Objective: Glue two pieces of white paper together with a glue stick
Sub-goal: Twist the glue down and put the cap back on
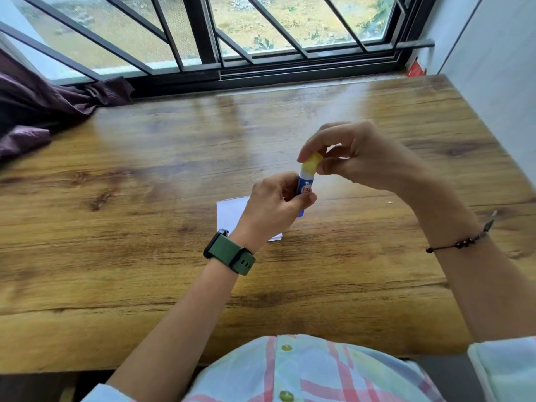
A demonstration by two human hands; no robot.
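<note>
Wooden counter by the window carries the white paper, half hidden under the left hand gripping the glue stick while the right hand pinches its yellow cap; a hard tug could jerk it free and drop it.

Partial red-and-white lettering, roughly "fev", on the glue stick label; the rest hidden by fingers.

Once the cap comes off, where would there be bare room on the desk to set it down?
Bare wood lies right of the white paper, under the right hand, and across the wide left stretch of the desk below the purple curtain. It is crowded only mid-desk, where the left hand holds the glue stick over the paper.
</note>
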